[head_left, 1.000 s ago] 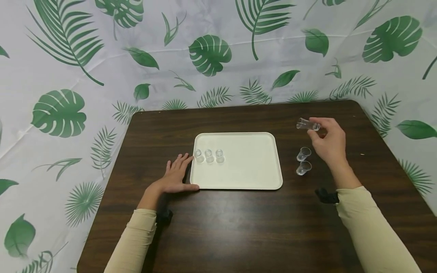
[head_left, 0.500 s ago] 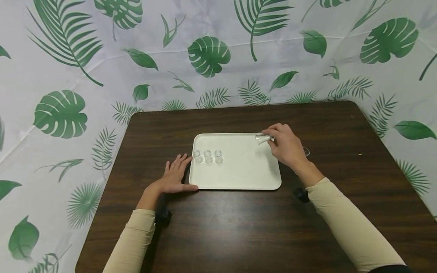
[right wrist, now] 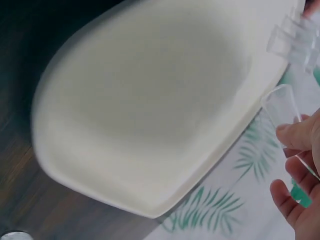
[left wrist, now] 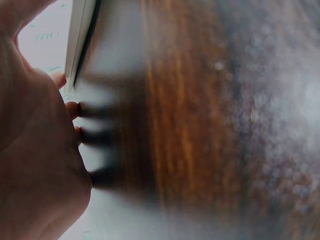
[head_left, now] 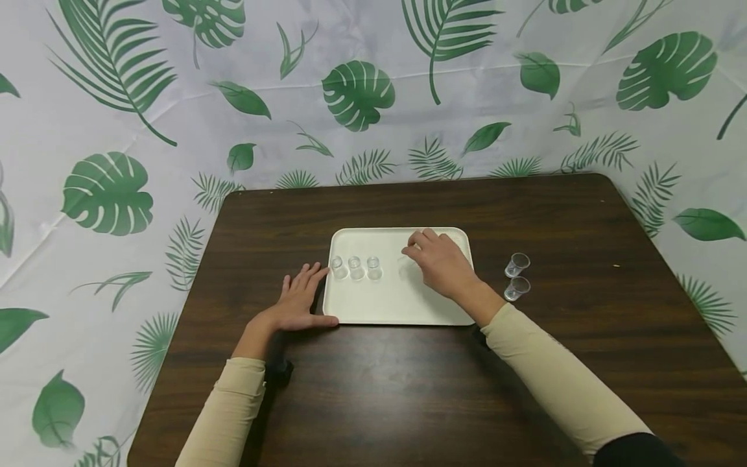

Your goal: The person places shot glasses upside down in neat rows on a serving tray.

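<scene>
My right hand [head_left: 440, 266] is over the white tray [head_left: 420, 308], right of its middle. Its thumb and fingers pinch a small clear shot glass [right wrist: 281, 106], plain in the right wrist view, wide mouth away from the fingers; in the head view it shows only faintly. Three like glasses [head_left: 356, 268] stand in a row on the tray's left side, narrow end up. My left hand [head_left: 296, 305] lies at the tray's left edge, fingers straight and spread, thumb along the front left corner [left wrist: 70, 55].
Two more clear shot glasses [head_left: 517, 264] stand mouth up on the dark wooden table [head_left: 373, 389], right of the tray. Behind the table hangs a white cloth [head_left: 373, 155] with green leaf prints.
My right hand has carried the shot glass leftward from beyond the tray's right side to over the tray, turning its mouth downward. The left hand has stayed in place.
</scene>
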`<state>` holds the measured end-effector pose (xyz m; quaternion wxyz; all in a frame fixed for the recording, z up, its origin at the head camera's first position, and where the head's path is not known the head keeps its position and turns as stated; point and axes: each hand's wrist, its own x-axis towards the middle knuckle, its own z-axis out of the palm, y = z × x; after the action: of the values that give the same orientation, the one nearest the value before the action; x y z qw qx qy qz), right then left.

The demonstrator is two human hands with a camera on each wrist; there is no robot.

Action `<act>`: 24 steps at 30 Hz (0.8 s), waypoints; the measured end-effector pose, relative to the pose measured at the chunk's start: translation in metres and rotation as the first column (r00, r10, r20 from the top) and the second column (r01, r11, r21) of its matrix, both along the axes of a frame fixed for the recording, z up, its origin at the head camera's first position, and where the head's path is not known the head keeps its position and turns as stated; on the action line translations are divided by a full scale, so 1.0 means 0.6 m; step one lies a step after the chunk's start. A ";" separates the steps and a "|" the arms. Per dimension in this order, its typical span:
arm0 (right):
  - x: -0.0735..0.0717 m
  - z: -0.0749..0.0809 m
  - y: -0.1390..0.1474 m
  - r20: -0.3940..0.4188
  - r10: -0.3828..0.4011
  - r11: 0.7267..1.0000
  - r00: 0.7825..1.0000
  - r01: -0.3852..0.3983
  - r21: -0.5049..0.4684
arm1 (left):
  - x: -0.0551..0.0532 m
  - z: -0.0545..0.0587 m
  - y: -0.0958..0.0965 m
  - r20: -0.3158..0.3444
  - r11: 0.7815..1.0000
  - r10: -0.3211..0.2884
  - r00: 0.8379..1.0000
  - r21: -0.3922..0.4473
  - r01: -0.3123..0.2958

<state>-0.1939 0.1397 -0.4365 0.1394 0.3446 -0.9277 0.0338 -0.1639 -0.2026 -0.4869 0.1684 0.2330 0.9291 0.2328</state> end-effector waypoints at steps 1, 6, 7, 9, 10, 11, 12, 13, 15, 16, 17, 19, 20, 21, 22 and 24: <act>0.000 -0.002 -0.005 -0.012 0.020 1.000 1.000 -0.020 0.013 | 0.000 0.002 0.001 0.002 1.000 0.002 1.000 -0.003 -0.002; 0.001 -0.011 -0.026 -0.094 0.105 0.991 0.990 -0.095 0.099 | 0.000 0.006 0.002 0.012 1.000 0.005 1.000 -0.022 -0.005; 0.002 -0.012 -0.029 -0.108 0.117 0.988 0.987 -0.105 0.114 | -0.001 0.005 0.001 0.011 1.000 0.004 1.000 -0.018 -0.004; 0.002 -0.016 -0.036 -0.137 0.143 0.983 0.980 -0.125 0.132 | -0.003 -0.002 0.000 0.008 1.000 0.001 1.000 -0.014 -0.001; 0.002 -0.018 -0.039 -0.147 0.154 0.981 0.977 -0.133 0.142 | -0.004 -0.005 -0.001 0.007 1.000 0.001 1.000 -0.013 -0.001; 0.002 -0.020 -0.042 -0.153 0.162 0.978 0.975 -0.139 0.154 | -0.005 -0.008 -0.002 0.006 1.000 0.001 1.000 -0.008 -0.001; 0.002 -0.021 -0.044 -0.158 0.169 0.976 0.973 -0.143 0.164 | -0.007 -0.012 -0.003 0.006 1.000 0.001 1.000 -0.006 -0.001; 0.002 -0.022 -0.047 -0.158 0.177 0.974 0.972 -0.149 0.172 | -0.007 -0.014 -0.004 0.007 1.000 0.001 1.000 -0.010 -0.001; 0.003 -0.024 -0.052 -0.154 0.185 0.969 0.971 -0.155 0.190 | -0.008 -0.016 -0.005 0.010 1.000 0.002 1.000 -0.011 -0.002; 0.003 -0.025 -0.054 -0.152 0.188 0.967 0.970 -0.156 0.199 | -0.008 -0.016 -0.005 0.013 1.000 0.004 1.000 -0.012 -0.003; 0.004 -0.024 -0.056 -0.151 0.190 0.966 0.970 -0.157 0.207 | -0.008 -0.016 -0.005 0.013 1.000 0.004 1.000 -0.013 -0.003; 0.004 -0.025 -0.059 -0.142 0.190 0.962 0.972 -0.156 0.222 | -0.007 -0.014 -0.005 0.012 1.000 0.003 1.000 -0.015 -0.003; 0.004 -0.025 -0.061 -0.139 0.190 0.961 0.972 -0.155 0.229 | -0.007 -0.013 -0.005 0.009 1.000 0.002 1.000 -0.005 -0.002; 0.004 -0.025 -0.062 -0.136 0.189 0.959 0.973 -0.153 0.236 | -0.007 -0.011 -0.004 0.008 1.000 0.002 1.000 0.004 -0.002; 0.004 -0.025 -0.063 -0.135 0.189 0.958 0.973 -0.153 0.243 | -0.007 -0.011 -0.004 0.006 1.000 0.001 1.000 0.004 -0.001; 0.004 -0.026 -0.065 -0.133 0.193 0.956 0.972 -0.156 0.247 | -0.007 -0.010 -0.005 0.004 1.000 -0.001 1.000 0.011 0.001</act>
<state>-0.1917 0.1006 -0.4520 0.1664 0.4410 -0.8773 -0.0908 -0.1679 -0.2054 -0.4927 0.1689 0.2342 0.9273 0.2382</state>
